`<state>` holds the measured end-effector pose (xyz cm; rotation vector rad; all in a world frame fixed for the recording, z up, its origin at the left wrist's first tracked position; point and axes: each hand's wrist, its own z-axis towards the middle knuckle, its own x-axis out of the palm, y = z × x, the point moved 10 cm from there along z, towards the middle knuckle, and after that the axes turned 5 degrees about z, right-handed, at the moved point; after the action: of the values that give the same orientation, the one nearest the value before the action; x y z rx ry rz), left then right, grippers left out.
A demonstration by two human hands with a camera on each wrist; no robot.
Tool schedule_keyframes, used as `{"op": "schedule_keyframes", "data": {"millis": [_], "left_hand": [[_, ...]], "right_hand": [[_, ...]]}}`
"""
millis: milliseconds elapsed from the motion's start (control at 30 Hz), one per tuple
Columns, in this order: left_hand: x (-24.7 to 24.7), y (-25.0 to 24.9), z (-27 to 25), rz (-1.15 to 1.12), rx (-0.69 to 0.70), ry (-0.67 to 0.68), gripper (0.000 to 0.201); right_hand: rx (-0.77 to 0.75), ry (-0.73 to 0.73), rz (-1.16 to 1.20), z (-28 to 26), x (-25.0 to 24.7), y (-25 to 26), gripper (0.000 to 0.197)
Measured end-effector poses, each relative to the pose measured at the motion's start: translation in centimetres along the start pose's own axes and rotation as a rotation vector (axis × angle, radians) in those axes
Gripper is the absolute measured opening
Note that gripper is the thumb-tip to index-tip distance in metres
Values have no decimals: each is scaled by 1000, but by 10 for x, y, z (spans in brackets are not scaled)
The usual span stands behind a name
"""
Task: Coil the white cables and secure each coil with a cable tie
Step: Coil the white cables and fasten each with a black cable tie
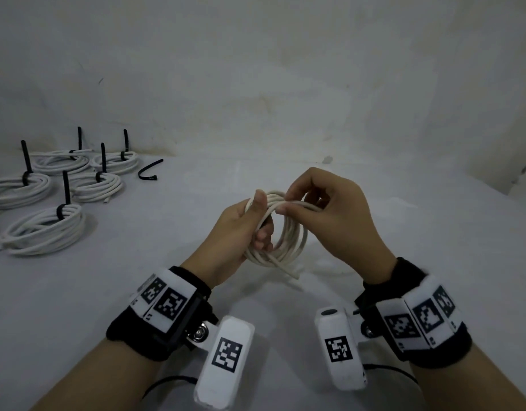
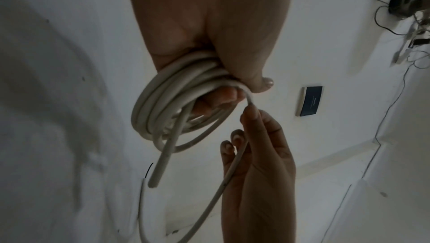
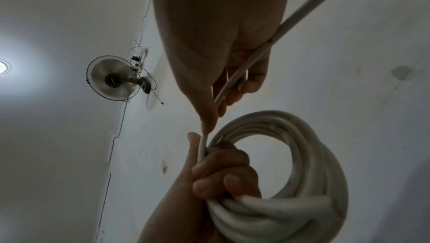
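Coiling white cable (image 1: 281, 232), both hands (image 1: 241, 229) gripping.

we see stained white walls (image 1: 285, 69), a wall fan (image 3: 114, 78) and a glowing ceiling light (image 3: 3, 66).

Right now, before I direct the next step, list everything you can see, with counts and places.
held cable coil: one, white, untied, above the table centre, one end hanging free
tied coils: at least five, white, each with an upright black tie, table's far left; a sixth tie shows at the left edge
loose cable tie: one, black, on the table right of the tied coils
table: white surface
wall fan: one, dark cage, high on the wall
dark panel: one, on the wall
wrist units: two, black straps, white marker blocks
left hand: grips the coil's side
right hand: fingers pinch a strand at the coil's top
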<state>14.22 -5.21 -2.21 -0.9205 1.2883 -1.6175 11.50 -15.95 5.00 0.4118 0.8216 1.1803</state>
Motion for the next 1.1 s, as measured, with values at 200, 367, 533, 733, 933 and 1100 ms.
{"op": "schedule_keyframes", "data": {"millis": [200, 367, 533, 733, 933, 1100], "left_hand": [[4, -3, -1, -164, -31, 43, 18], [1, -2, 0, -154, -49, 64, 26], [-16, -19, -1, 179, 49, -48, 10], [-30, -34, -2, 398, 213, -155, 24], [-22, -20, 1, 342, 122, -94, 42], [-4, 1, -3, -142, -114, 35, 50]], "right_hand": [[-74, 38, -108, -3, 10, 5, 28], [-97, 251, -168, -5, 26, -1, 53], [-54, 291, -216, -5, 26, -8, 53], [37, 283, -187, -5, 21, -15, 51], [10, 227, -209, -3, 13, -15, 45], [-14, 157, -101, -2, 11, -11, 40]]}}
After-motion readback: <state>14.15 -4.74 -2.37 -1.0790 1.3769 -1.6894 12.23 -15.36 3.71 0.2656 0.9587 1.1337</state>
